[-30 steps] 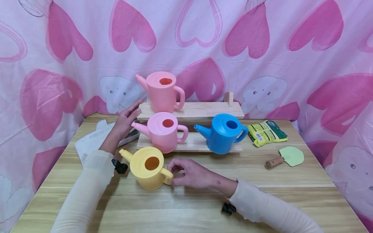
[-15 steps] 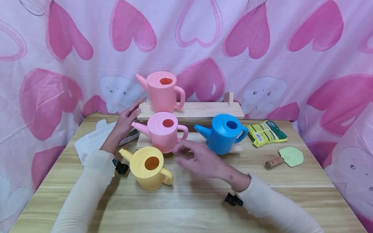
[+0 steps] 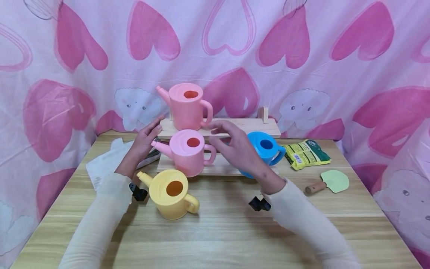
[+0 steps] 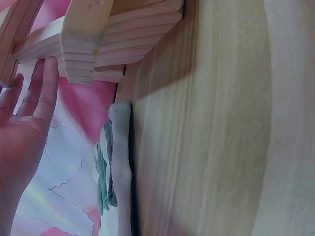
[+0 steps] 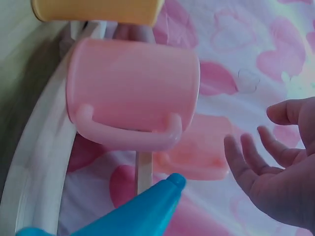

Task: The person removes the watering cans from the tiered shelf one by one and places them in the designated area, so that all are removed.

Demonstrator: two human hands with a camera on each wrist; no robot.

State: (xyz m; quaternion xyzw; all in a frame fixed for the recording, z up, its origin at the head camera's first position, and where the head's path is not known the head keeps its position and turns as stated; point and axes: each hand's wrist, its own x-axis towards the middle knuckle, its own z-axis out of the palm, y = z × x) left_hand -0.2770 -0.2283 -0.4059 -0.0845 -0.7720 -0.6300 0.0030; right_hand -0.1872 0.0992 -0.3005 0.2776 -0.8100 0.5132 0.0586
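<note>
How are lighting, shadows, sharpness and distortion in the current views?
Head: evenly lit, mostly sharp, a shadow on the table beside the left sleeve; left wrist: hazy, turned sideways, a shadow on the table beside the shelf; right wrist: soft, washed out, lower shelf board bowed, probably lens distortion, bright patch on the curtain at the right edge.

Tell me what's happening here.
A person's left hand is at the left end of a wooden stand. The right hand holds nothing, in the air near the upper pink watering can. Another pink can and a blue can stand on the lower board; a yellow can is on the table in front.
</note>
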